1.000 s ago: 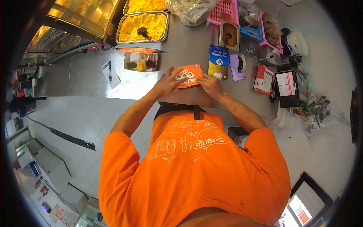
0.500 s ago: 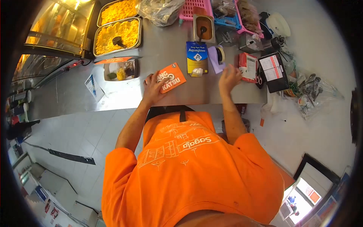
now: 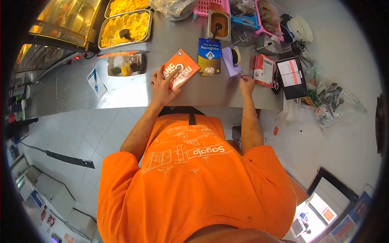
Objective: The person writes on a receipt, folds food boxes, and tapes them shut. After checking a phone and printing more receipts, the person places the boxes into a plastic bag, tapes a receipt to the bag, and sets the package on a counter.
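Note:
An orange printed box (image 3: pixel 181 69) with "KATSU" lettering is in my left hand (image 3: pixel 165 87), thumb and fingers spread across its left side. It stands at a slant over the steel counter. My right hand (image 3: pixel 246 85) is closed in a pinch at the front end of a lilac tape dispenser (image 3: pixel 231 61); what sits between the fingertips is too small to make out. Between the hands lies a blue and yellow Aquaglove pack (image 3: pixel 209 56), with a small crumpled clear piece (image 3: pixel 208 71) on its lower part.
A clear food tray (image 3: pixel 126 65) and a pen on paper (image 3: pixel 96 83) lie left. Behind are trays of yellow food (image 3: pixel 125 28) and a sauce pan (image 3: pixel 219 25) with a ladle. A red-white box (image 3: pixel 264 71), scissors (image 3: pixel 276 84) and a black folder (image 3: pixel 292 77) stand right.
My left hand has tilted the orange box more upright. My right hand has come down to the dispenser's front end, its fingers drawn together. The whole view has shifted slightly.

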Action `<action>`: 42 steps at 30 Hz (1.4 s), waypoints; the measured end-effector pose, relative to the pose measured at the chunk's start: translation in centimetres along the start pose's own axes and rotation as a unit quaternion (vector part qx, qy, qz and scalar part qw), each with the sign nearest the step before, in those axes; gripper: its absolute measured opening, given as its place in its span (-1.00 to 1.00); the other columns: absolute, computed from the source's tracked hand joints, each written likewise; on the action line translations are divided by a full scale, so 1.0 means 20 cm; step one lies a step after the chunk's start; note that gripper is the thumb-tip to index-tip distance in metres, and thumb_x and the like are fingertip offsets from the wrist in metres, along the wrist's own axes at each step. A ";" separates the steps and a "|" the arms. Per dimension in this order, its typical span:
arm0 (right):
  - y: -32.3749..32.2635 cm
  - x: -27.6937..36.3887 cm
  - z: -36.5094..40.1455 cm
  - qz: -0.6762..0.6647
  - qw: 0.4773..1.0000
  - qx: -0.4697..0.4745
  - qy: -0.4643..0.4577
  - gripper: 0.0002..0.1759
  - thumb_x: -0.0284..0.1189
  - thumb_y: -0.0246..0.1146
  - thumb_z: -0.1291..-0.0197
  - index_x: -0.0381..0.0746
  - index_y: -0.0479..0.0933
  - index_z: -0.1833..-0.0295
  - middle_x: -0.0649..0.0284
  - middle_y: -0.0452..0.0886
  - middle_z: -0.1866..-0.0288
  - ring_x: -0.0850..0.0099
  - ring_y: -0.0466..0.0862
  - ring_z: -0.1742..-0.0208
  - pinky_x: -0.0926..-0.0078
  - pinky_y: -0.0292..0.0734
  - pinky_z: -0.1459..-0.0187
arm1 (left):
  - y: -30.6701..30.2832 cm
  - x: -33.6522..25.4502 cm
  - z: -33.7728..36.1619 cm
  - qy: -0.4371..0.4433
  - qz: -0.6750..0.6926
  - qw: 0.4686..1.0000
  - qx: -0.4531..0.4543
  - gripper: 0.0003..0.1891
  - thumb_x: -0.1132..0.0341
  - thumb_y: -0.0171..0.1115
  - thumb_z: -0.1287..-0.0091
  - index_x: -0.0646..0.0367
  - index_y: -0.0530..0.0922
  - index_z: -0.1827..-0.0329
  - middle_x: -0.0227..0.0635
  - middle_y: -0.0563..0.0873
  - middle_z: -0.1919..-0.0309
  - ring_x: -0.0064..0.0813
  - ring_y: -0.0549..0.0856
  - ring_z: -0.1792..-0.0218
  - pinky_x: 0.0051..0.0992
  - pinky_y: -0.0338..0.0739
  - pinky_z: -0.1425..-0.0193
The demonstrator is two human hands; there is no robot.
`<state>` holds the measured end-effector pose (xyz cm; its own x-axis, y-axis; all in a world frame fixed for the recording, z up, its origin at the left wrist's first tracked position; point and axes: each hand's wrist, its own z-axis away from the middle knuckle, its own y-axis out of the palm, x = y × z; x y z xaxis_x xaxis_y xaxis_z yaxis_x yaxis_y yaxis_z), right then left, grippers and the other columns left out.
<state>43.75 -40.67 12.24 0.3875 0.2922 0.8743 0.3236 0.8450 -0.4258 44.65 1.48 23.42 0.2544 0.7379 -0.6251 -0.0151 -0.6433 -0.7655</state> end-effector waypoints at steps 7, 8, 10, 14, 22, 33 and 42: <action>0.36 0.43 0.42 -0.686 0.590 0.351 0.241 -0.84 -0.39 0.23 -0.37 -0.24 0.57 0.05 0.43 0.58 0.38 0.63 0.59 0.37 0.71 0.39 0.55 | -0.14 -0.14 -0.02 0.002 -0.132 0.991 -0.022 -0.19 0.20 0.51 0.12 -0.57 0.51 -0.33 -0.03 0.23 -0.44 0.08 0.28 -0.32 0.12 0.30 -0.26; 0.44 0.63 0.49 -0.604 0.661 0.377 0.239 -0.82 -0.35 0.26 -0.36 -0.24 0.59 0.10 0.42 0.59 0.40 0.64 0.59 0.42 0.70 0.36 0.58 | -0.15 -0.15 -0.01 0.002 -0.150 0.988 -0.022 -0.19 0.17 0.51 0.12 -0.58 0.50 -0.34 -0.06 0.24 -0.43 0.05 0.28 -0.32 0.17 0.30 -0.19; 0.64 0.84 0.61 -0.408 0.809 0.373 0.200 -0.75 -0.26 0.32 -0.32 -0.25 0.62 0.22 0.39 0.60 0.47 0.64 0.58 0.50 0.68 0.32 0.62 | -0.17 -0.16 0.01 0.006 -0.171 0.985 -0.025 -0.18 0.16 0.51 0.12 -0.59 0.49 -0.34 -0.07 0.24 -0.41 0.05 0.28 -0.32 0.17 0.31 -0.17; 0.86 0.94 0.71 -0.079 0.960 0.255 0.082 -0.57 -0.13 0.43 -0.18 -0.27 0.60 0.50 0.31 0.59 0.61 0.64 0.53 0.66 0.65 0.31 0.65 | -0.24 -0.13 0.02 -0.010 -0.167 0.986 -0.019 -0.22 0.15 0.49 0.09 -0.60 0.50 -0.32 -0.07 0.27 -0.39 0.06 0.30 -0.29 0.16 0.31 -0.14; 1.24 0.77 0.82 -0.220 0.975 0.002 -0.028 -0.46 -0.02 0.29 -0.31 -0.35 0.58 0.01 0.13 0.69 0.16 0.36 0.69 0.21 0.35 0.60 0.19 | 0.02 0.28 0.09 -0.187 0.314 0.928 0.074 -0.10 -0.02 0.54 0.01 -0.07 0.38 -0.47 0.17 0.39 -0.32 0.09 0.41 -0.36 -0.18 0.34 -0.44; 1.45 0.57 -0.08 0.024 0.997 0.065 0.027 -0.31 -0.10 0.39 -0.16 -0.32 0.45 -0.28 0.02 0.60 -0.18 0.24 0.64 -0.13 0.28 0.56 -0.11 | -0.91 0.94 -0.67 -0.053 -0.171 0.984 -0.004 -0.47 -0.20 0.25 -0.23 0.02 0.68 -0.04 -0.07 0.69 -0.08 -0.09 0.58 -0.21 -0.05 0.46 -0.21; 2.06 1.06 0.51 0.128 0.967 -0.033 -0.217 -0.58 -0.25 0.22 -0.33 -0.36 0.55 -0.13 -0.10 0.68 0.02 -0.01 0.66 -0.03 0.16 0.53 -0.05 | -0.63 1.47 -0.28 -0.228 -0.018 0.970 0.081 -0.30 -0.05 0.25 -0.32 0.24 0.35 -0.38 -0.14 0.71 -0.05 -0.12 0.63 -0.17 0.21 0.29 -0.27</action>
<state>56.61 4.97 15.64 0.0670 0.6608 0.7476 0.3246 0.6940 -0.6426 57.84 30.10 15.45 -0.1954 0.7966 -0.5720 -0.1746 -0.6022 -0.7790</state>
